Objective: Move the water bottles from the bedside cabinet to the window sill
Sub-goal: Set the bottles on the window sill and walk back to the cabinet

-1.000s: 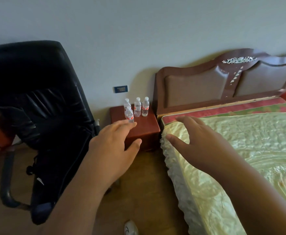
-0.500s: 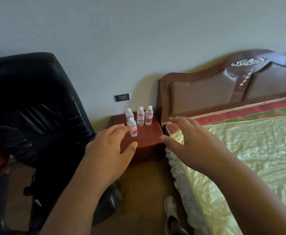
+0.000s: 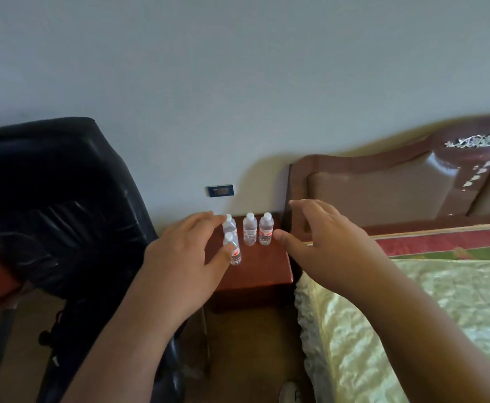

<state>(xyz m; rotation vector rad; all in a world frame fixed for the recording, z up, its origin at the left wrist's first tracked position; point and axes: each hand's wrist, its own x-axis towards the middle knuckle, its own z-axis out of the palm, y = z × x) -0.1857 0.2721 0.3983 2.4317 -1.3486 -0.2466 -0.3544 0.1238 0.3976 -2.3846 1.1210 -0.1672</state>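
Neither hand holds anything. The left hand point(image 3: 184, 266) reaches forward with fingers spread and relaxed, its thumb and fingertips overlapping the front bottle point(image 3: 232, 248) in this view; whether they touch it cannot be told. The right hand point(image 3: 325, 242) reaches in beside it, fingers loosely spread, thumb pointing toward the bottles. Four clear bottles with white caps stand upright on the cabinet point(image 3: 262, 269): the front bottle, a back-left bottle point(image 3: 229, 225) just behind it, a middle bottle point(image 3: 250, 229) and a right bottle point(image 3: 266, 228) side by side. The cabinet stands against the wall, between a black chair point(image 3: 63, 205) and the bed point(image 3: 412, 301) with its headboard point(image 3: 383, 187). A socket point(image 3: 221, 190) sits on the wall above.
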